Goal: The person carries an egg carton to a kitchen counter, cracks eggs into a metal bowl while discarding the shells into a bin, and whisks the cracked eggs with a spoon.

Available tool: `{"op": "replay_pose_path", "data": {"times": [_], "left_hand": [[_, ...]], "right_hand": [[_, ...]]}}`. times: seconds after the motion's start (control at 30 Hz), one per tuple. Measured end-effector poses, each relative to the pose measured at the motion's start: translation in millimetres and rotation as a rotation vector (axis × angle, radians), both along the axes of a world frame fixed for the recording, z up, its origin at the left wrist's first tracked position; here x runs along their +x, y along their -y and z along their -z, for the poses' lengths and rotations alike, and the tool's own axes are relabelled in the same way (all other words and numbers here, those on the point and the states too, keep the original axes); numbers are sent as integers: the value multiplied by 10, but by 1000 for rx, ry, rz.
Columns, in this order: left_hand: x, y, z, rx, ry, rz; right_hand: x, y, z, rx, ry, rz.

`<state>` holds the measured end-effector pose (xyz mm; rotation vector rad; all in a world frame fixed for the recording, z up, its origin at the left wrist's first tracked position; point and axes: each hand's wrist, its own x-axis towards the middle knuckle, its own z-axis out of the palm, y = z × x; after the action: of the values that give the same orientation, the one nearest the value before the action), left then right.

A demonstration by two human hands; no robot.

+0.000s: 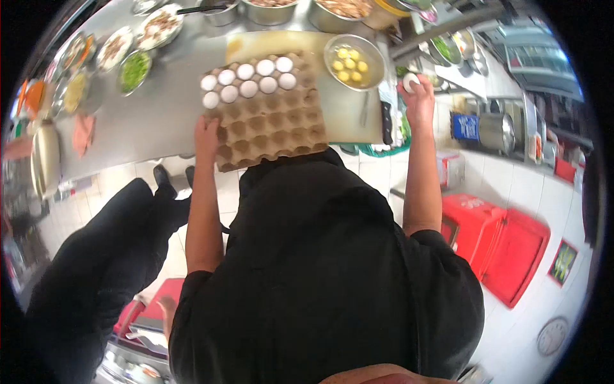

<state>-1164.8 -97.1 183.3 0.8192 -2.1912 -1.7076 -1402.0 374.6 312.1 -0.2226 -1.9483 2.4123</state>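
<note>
My left hand (207, 136) is closed on the left edge of a cardboard egg tray (272, 125). White eggs (247, 88) fill the far rows of this tray; the cups nearer me hold none. Out to the right, my right hand (419, 102) grips a single white egg (410, 82), held off the counter's right end. Between the tray and that hand stands a metal bowl (329, 72) with several yolks (349, 64) in clear egg white. Both the tray and the bowl rest at least partly on a pale cutting board (345, 125).
A dark-handled knife (386, 121) lies at the board's right edge. Bowls of chopped greens (133, 72) and other food line the left of the metal counter (153, 118). Metal pots (271, 11) stand behind. Another person's dark-clothed leg (109, 243) is close on my left; a red bin (476, 224) sits right.
</note>
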Motion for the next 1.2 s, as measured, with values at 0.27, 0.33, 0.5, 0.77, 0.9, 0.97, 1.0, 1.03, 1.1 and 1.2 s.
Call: {"op": "replay_pose_path", "data": {"times": [0.27, 0.33, 0.5, 0.77, 0.9, 0.97, 1.0, 1.03, 1.1, 1.2], "left_hand": [[-41, -43, -373, 24, 38, -1], [-41, -13, -347, 41, 36, 2], [-33, 19, -472, 134, 48, -34], [-60, 50, -347, -58, 17, 59], [-103, -117, -504, 19, 42, -11], [-73, -85, -194, 78, 24, -18], [-106, -85, -87, 111, 1, -17], [-116, -76, -55, 137, -20, -22], [-148, -167, -155, 175, -19, -43], [-104, -102, -87, 185, 30, -49]], "right_hand": [[1049, -1252, 1153, 264, 356, 599], [1237, -1109, 1440, 282, 398, 664], [1413, -779, 1402, -25, 385, 542], [673, -268, 120, 167, 84, 320], [-77, 80, 148, 720, -198, 108], [-246, 443, 148, 980, -300, 55], [-298, 584, 125, 1054, -304, 12], [-429, 646, 179, 1156, -266, -40], [-619, 746, 89, 1341, -186, -143], [-685, 925, -83, 1559, -105, -287]]}}
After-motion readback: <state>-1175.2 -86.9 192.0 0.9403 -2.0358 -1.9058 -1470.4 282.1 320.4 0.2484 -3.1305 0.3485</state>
